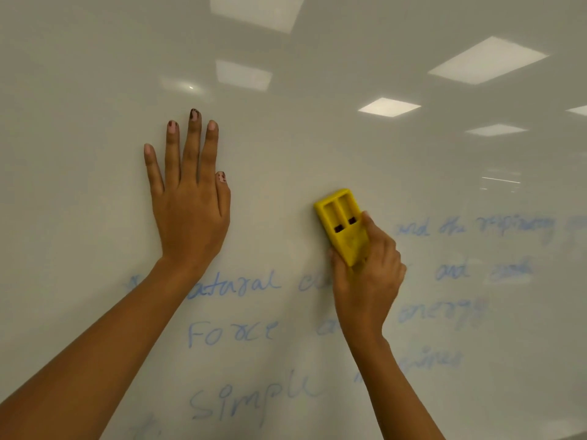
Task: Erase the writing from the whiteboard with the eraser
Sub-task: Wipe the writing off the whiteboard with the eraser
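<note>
A glossy whiteboard (95, 74) fills the view. Blue handwriting (232, 335) runs across its lower half, with lines reading "atural", "Force" and "simple"; fainter, smeared words (476, 227) sit at the right. My right hand (368, 274) grips a yellow eraser (344, 227) by its lower end and holds it against the board, just above the first written line. My left hand (187, 192) lies flat on the board with fingers straight and spread, up and to the left of the writing. My arms hide parts of several words.
The upper half of the board carries no writing, only reflections of ceiling lights (486, 60). No board edge or tray shows in view.
</note>
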